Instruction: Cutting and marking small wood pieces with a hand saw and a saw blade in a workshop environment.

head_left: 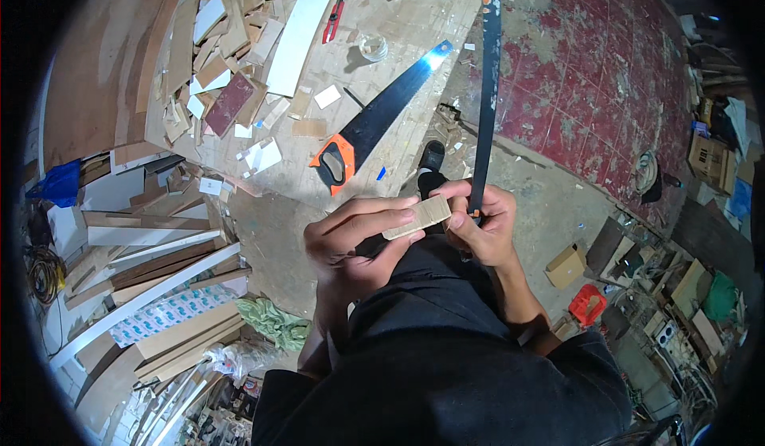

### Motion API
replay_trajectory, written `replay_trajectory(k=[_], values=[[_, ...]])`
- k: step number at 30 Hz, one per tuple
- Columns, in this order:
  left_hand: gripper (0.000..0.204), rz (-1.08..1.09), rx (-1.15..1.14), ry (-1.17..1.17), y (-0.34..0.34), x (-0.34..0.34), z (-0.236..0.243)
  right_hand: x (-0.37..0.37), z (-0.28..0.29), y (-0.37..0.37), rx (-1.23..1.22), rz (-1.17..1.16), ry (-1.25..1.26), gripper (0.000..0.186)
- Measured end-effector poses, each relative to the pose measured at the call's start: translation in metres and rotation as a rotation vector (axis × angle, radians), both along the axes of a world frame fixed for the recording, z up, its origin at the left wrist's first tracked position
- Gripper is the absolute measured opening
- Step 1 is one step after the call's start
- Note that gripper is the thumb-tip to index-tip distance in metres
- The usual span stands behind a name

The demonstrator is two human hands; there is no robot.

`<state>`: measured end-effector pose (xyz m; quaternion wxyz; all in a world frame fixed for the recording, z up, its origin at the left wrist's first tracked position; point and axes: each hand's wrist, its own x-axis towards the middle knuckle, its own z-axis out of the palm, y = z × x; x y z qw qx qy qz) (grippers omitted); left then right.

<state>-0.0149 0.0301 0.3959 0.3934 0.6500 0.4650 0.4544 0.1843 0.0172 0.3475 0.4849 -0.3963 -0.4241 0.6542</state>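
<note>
In the middle, my left hand (351,243) is closed on a small pale wooden block (416,216), fingertips on its top. My right hand (486,231) is closed at the block's right end, its thumb beside it. A long, narrow black bar (487,87) with orange marks runs from the top down to my right fingers; I cannot tell whether they grip it. Beyond my hands, a handsaw (386,103) with an orange-and-black handle lies on a pale work board (295,159), near a red-handled tool (334,17) and a small clear container (373,48).
Offcuts (227,23) pile on the board's upper left. Boards and planks (151,247) heap at the left, with green cloth (275,322). A worn red tiled surface (590,87) lies to the right. A cardboard box (566,267), red plastic item (586,302) and scrap (685,318) sit at the right.
</note>
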Motion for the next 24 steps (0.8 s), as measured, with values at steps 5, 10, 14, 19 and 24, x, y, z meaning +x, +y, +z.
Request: replay_trajectory(k=[5, 10, 14, 19, 24], values=[[0.027, 0.035, -0.287, -0.326, -0.008, -0.032, -0.006, -0.032, -0.025, -0.005, -0.253, -0.156, 0.227, 0.045], [0.041, -0.144, -0.357, -1.02, -0.017, -0.085, 0.009, -0.065, -0.158, 0.012, -0.543, -0.143, -0.185, 0.043], [0.011, -0.568, -0.229, -1.031, -0.006, -0.118, 0.074, -0.103, -0.231, 0.042, -0.406, -0.138, -0.732, 0.045], [0.02, -0.901, 0.126, -1.06, 0.017, -0.129, 0.089, -0.15, -0.315, 0.087, 0.016, -0.458, -0.893, 0.04], [0.005, -0.38, 0.181, -1.067, -0.006, -0.125, 0.119, -0.185, -0.295, 0.133, -0.636, -0.331, -0.509, 0.034]])
